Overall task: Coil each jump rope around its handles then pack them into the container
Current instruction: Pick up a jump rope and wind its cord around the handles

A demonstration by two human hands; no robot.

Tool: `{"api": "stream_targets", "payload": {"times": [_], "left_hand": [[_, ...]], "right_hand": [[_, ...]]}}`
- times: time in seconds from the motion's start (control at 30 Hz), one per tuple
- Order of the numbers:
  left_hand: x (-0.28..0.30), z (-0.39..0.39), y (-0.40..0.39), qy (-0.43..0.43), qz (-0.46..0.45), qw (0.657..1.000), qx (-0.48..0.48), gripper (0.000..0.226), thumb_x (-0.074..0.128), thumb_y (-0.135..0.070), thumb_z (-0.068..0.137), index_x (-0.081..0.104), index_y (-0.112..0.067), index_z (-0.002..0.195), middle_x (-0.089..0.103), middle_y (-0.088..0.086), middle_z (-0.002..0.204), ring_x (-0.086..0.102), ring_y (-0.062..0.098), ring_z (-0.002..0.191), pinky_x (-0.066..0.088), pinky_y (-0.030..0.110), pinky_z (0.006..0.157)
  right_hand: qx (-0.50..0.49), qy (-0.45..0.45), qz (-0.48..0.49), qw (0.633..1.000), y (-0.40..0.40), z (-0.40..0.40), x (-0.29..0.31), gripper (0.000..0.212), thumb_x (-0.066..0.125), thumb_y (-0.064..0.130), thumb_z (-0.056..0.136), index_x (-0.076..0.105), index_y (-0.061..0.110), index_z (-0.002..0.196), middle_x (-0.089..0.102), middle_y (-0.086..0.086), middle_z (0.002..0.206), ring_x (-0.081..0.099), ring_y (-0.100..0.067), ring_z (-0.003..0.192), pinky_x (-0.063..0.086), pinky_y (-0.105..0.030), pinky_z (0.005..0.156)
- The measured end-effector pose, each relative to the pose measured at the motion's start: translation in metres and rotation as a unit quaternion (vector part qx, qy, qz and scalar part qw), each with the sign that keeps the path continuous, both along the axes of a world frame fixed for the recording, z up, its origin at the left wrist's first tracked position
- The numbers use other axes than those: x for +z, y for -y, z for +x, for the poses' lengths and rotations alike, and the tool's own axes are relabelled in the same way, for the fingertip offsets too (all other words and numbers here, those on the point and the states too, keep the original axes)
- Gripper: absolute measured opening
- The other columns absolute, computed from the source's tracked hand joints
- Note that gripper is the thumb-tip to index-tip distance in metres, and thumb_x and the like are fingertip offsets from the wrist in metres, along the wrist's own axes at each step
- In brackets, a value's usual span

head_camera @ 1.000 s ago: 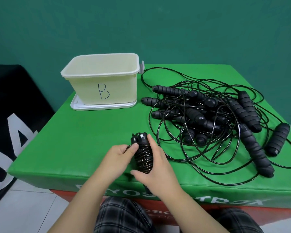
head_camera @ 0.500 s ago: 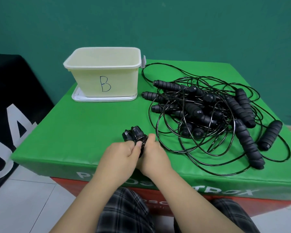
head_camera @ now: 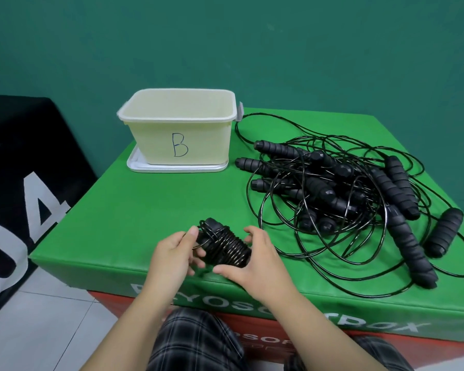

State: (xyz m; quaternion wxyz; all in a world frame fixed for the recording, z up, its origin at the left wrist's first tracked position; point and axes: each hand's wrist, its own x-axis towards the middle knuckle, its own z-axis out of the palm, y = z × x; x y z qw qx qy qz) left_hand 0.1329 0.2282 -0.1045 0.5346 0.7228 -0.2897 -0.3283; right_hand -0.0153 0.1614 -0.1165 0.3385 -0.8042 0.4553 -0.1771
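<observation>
Coiling step near done: left hand (head_camera: 172,257) pinches the cord end at the wound rope bundle (head_camera: 223,246), right hand (head_camera: 255,263) cups it from the other side; next, likely secure the end, then carry it forward-left to container (head_camera: 177,117).

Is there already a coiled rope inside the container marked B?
No, the container looks empty; both hands hold the coiled rope.

I hold a black jump rope coiled tightly round its ribbed handles (head_camera: 224,246); the tangled black ropes (head_camera: 343,194) lie right of the open cream plastic container (head_camera: 178,141).
</observation>
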Motion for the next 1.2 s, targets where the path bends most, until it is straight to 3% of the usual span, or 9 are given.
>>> {"api": "stream_targets", "payload": {"times": [0.17, 0.3, 0.47, 0.63, 0.87, 0.97, 1.07, 1.13, 1.2], "left_hand": [[0.01, 0.023, 0.01, -0.057, -0.043, 0.991, 0.113, 0.023, 0.044, -0.026, 0.099, 0.057, -0.012, 0.086, 0.065, 0.006, 0.075, 0.058, 0.017, 0.059, 0.046, 0.028, 0.055], [0.014, 0.054, 0.014, -0.072, -0.057, 0.979, 0.183, 0.022, 0.042, -0.026, 0.1, 0.057, -0.01, 0.094, 0.064, 0.005, 0.085, 0.062, 0.016, 0.069, 0.051, 0.029, 0.068], [0.011, 0.061, 0.025, 0.081, -0.042, 0.985, 0.147, 0.011, 0.053, -0.026, 0.094, 0.049, -0.016, 0.094, 0.056, 0.002, 0.095, 0.059, 0.022, 0.091, 0.05, 0.042, 0.087], [0.003, 0.04, 0.027, 0.261, 0.048, 0.961, 0.074, 0.063, 0.062, -0.039, 0.087, 0.03, -0.034, 0.142, 0.031, 0.001, 0.115, 0.041, 0.017, 0.103, 0.035, 0.033, 0.093], [0.002, 0.032, 0.025, 0.207, 0.095, 0.973, 0.04, 0.076, 0.075, -0.043, 0.072, 0.041, -0.029, 0.139, 0.019, 0.001, 0.119, 0.053, 0.024, 0.098, 0.034, 0.024, 0.1], [-0.002, 0.015, 0.025, 0.203, 0.042, 0.977, 0.055, 0.064, 0.081, -0.026, 0.07, 0.051, -0.03, 0.127, 0.013, 0.0, 0.134, 0.058, 0.015, 0.083, 0.041, 0.021, 0.095], [-0.008, 0.006, 0.031, 0.205, -0.019, 0.977, 0.052, 0.052, 0.08, -0.016, 0.072, 0.058, -0.03, 0.118, 0.005, -0.003, 0.147, 0.055, 0.018, 0.09, 0.045, 0.026, 0.099], [-0.008, 0.008, 0.033, 0.243, -0.001, 0.969, 0.048, 0.052, 0.08, -0.022, 0.072, 0.056, -0.03, 0.118, 0.006, -0.002, 0.147, 0.057, 0.022, 0.093, 0.045, 0.03, 0.098], [-0.004, 0.015, 0.033, 0.358, 0.069, 0.93, 0.048, 0.053, 0.081, -0.033, 0.07, 0.057, -0.025, 0.117, 0.021, 0.004, 0.135, 0.051, 0.028, 0.101, 0.044, 0.037, 0.095]], "right_hand": [[0.057, -0.006, -0.06, 0.997, 0.025, 0.011, 0.007, 0.095, 0.07, 0.062, 0.068, 0.029, 0.021, 0.143, 0.04, 0.006, 0.137, 0.038, -0.011, 0.128, 0.031, -0.031, 0.11], [0.075, -0.04, -0.126, 0.988, 0.042, 0.013, -0.002, 0.068, 0.057, 0.052, 0.087, 0.033, 0.018, 0.142, 0.041, 0.004, 0.139, 0.034, -0.011, 0.131, 0.026, -0.029, 0.113], [0.057, -0.059, -0.183, 0.98, 0.052, 0.005, -0.022, 0.035, 0.051, 0.027, 0.097, 0.051, 0.012, 0.128, 0.054, -0.001, 0.122, 0.044, -0.016, 0.121, 0.03, -0.029, 0.107], [0.029, -0.052, -0.203, 0.977, 0.054, 0.006, -0.025, 0.026, 0.052, 0.017, 0.093, 0.058, 0.012, 0.118, 0.056, 0.0, 0.114, 0.045, -0.017, 0.116, 0.029, -0.031, 0.105], [0.009, -0.036, -0.209, 0.977, 0.055, 0.007, -0.033, 0.019, 0.059, 0.011, 0.087, 0.063, 0.012, 0.106, 0.06, 0.0, 0.102, 0.051, -0.02, 0.107, 0.038, -0.037, 0.096], [0.01, -0.043, -0.205, 0.978, 0.056, 0.007, -0.033, 0.02, 0.058, 0.013, 0.088, 0.063, 0.012, 0.108, 0.06, 0.0, 0.104, 0.049, -0.018, 0.109, 0.035, -0.034, 0.097], [0.007, -0.035, -0.206, 0.978, 0.056, 0.005, -0.032, 0.02, 0.058, 0.011, 0.088, 0.064, 0.012, 0.107, 0.061, 0.0, 0.103, 0.05, -0.019, 0.108, 0.036, -0.034, 0.097], [0.011, -0.036, -0.203, 0.979, 0.056, 0.005, -0.032, 0.02, 0.057, 0.012, 0.089, 0.064, 0.012, 0.107, 0.06, 0.001, 0.103, 0.049, -0.018, 0.109, 0.035, -0.033, 0.098], [0.014, -0.037, -0.199, 0.979, 0.056, 0.005, -0.031, 0.021, 0.055, 0.013, 0.09, 0.063, 0.013, 0.109, 0.06, 0.002, 0.105, 0.048, -0.016, 0.11, 0.033, -0.032, 0.1]]}}
